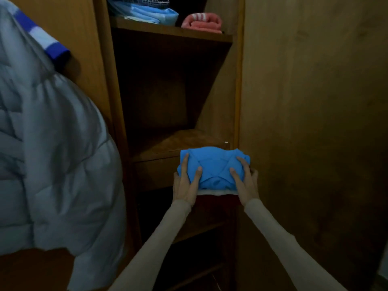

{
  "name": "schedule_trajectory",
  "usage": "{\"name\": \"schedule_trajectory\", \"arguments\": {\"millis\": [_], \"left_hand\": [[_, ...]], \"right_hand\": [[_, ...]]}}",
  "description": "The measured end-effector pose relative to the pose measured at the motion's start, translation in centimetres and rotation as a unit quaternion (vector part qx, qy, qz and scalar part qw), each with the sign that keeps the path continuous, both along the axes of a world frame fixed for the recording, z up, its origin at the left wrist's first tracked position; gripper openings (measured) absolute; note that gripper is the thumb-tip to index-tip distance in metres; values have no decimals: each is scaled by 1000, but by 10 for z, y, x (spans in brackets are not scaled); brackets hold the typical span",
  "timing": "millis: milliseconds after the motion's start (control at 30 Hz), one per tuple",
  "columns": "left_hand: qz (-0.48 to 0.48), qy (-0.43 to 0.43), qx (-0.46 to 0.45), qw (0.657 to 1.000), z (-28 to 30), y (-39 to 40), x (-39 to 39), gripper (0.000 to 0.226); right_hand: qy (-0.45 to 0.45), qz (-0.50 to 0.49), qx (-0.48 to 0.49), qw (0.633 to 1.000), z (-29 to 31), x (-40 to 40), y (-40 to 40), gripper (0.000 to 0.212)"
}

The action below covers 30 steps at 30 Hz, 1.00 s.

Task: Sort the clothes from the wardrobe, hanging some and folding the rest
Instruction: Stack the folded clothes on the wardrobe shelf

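Fingers (184, 164) of both hands gripping folded blue garment (214, 166), no legible writing

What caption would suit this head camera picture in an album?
Both hands, left and right, hold a folded blue garment at a wardrobe shelf.

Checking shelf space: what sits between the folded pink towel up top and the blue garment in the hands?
In the head view, only a bare wooden shelf lies between the pink towel and the blue garment.
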<state>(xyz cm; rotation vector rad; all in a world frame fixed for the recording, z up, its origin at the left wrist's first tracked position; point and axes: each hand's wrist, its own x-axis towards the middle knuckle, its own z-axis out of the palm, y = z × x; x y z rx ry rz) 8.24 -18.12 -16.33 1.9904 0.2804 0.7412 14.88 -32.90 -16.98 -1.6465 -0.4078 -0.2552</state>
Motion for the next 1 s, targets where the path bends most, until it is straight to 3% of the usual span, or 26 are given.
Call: {"name": "schedule_trajectory", "arguments": {"millis": [567,833,1000], "left_hand": [[160,-46,44,985,79,115,113,60],[239,12,30,970,67,153,147,58],[290,39,35,956,68,157,159,55]], "right_hand": [[-49,130,2,990,92,142,131,44],[-23,188,-49,981,84,191,184,45],[-2,157,-97,983,84,201,198,44]]}}
